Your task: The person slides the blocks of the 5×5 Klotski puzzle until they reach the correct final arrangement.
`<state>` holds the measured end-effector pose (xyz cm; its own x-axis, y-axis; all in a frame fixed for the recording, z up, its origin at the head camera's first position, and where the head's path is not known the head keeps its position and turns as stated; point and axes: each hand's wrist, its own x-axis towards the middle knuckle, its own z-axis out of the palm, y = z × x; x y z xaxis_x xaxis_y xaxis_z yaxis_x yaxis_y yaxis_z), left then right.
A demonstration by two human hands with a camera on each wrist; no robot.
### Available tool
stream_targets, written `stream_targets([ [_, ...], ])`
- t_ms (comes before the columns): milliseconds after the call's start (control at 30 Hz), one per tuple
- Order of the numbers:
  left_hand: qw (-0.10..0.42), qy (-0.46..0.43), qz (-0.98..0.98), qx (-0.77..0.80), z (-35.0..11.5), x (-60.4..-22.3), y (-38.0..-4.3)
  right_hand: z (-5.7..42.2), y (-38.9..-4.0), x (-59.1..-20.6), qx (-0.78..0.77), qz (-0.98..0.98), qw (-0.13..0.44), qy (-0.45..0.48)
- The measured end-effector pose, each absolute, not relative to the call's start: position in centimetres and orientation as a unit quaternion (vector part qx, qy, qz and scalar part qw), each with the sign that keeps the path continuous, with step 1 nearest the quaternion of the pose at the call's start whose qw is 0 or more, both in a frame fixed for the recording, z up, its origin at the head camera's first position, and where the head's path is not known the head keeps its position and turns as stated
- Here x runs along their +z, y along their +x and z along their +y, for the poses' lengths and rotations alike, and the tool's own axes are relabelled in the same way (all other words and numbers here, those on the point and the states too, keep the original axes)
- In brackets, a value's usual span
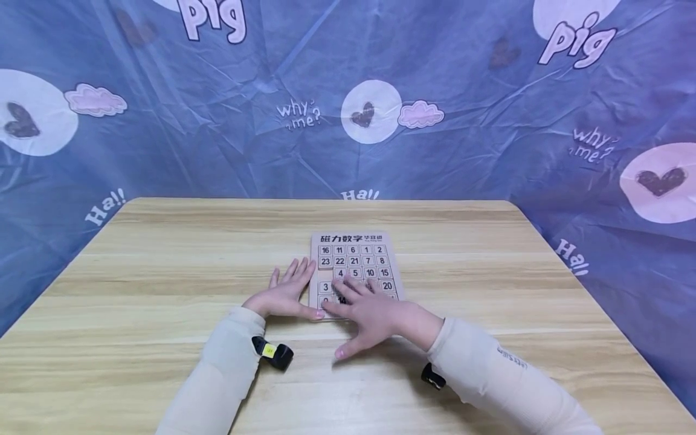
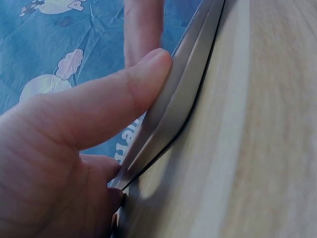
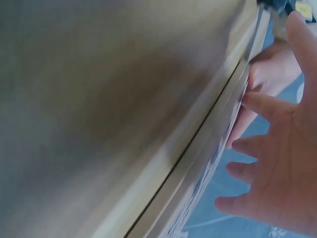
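Note:
A sliding number puzzle (image 1: 350,237) lies flat on the table, its numbered tiles in a pale frame. A bare gap shows in the left column, between tiles 23 (image 1: 325,261) and 3 (image 1: 325,287). At the lower left corner my left hand (image 1: 287,296) braces the frame: the thumb touches its near edge and the spread fingers lie along the left side. My right hand (image 1: 375,311) reaches over the lower tiles with fingers spread, its index fingertip at the bottom left tile, its thumb off the board. Several lower tiles are hidden beneath it.
The wooden table (image 1: 163,272) extends on all sides of the puzzle. Behind and beside it hangs a blue printed cloth (image 1: 304,163). Each sleeved wrist carries a black camera mount (image 1: 281,356).

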<state>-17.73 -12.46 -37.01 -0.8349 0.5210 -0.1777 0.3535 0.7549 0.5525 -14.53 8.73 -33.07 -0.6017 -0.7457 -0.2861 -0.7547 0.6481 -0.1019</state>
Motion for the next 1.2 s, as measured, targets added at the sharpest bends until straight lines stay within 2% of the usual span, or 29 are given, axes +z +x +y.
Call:
stream_targets([
  [167,0.158,0.237,0.923,0.26,-12.4,-37.2,-17.7,8.6,-14.1,-33.3,0.027,0.893,0.146,-0.425],
  [700,0.16,0.234,0.923,0.259,-12.4,-37.1,-17.8,8.6,-16.1,-33.8,0.004,0.909,0.135,-0.394],
  [1200,0.159,0.229,0.923,0.266,-12.4,-37.1,-17.7,16.2,-14.5,-33.0,-0.068,0.921,0.097,-0.371],
])
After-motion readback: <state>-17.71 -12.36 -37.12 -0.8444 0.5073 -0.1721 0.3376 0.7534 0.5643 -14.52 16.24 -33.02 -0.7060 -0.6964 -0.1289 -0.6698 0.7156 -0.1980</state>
